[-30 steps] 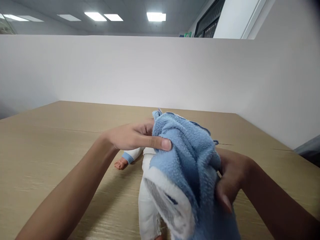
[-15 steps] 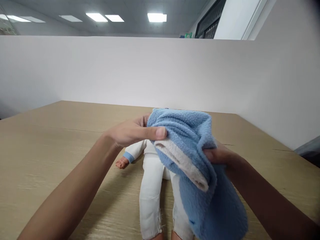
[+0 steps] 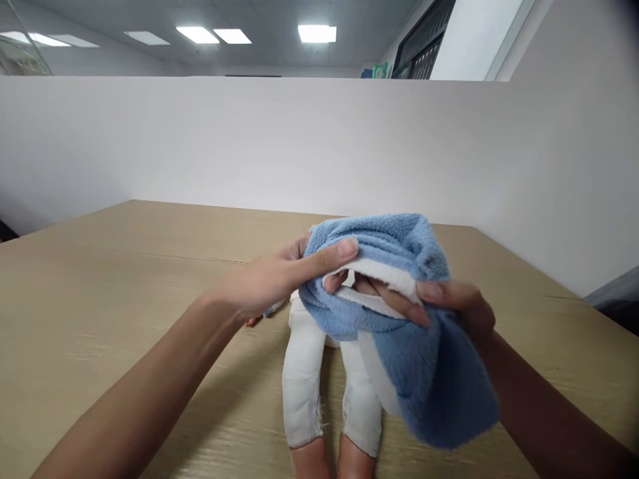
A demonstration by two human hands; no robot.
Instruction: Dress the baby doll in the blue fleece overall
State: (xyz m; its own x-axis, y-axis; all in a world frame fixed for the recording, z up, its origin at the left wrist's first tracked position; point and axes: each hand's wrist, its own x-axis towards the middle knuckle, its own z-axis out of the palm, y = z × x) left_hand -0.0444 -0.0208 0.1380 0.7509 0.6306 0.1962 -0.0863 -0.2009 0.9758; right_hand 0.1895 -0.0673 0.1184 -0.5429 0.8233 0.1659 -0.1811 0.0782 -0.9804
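Observation:
Between my hands is a fuzzy blue garment (image 3: 379,233) with a white inside, bunched up around a ring-like opening. My left hand (image 3: 299,266) grips its left side, thumb on top and fingertips showing inside the opening. On the right side, my right hand (image 3: 449,303) pinches the white-lined edge, with fingers passing through the opening. A loose blue part hangs below my right hand. Beneath the garment a doll (image 3: 304,379) in white trousers lies on the table, legs toward me. Its head and most of its torso are hidden behind the cloth; one small hand shows at left.
The doll lies on a wide wooden table (image 3: 124,279). A white partition wall (image 3: 224,146) rises behind the table and along its right side. A dark grey item (image 3: 616,299) is partly visible at the right edge.
The garment's white-edged opening has been spread into a ring, and my right hand's fingers now reach through it. The bunched cloth has shifted slightly right, showing more of the doll's lower legs.

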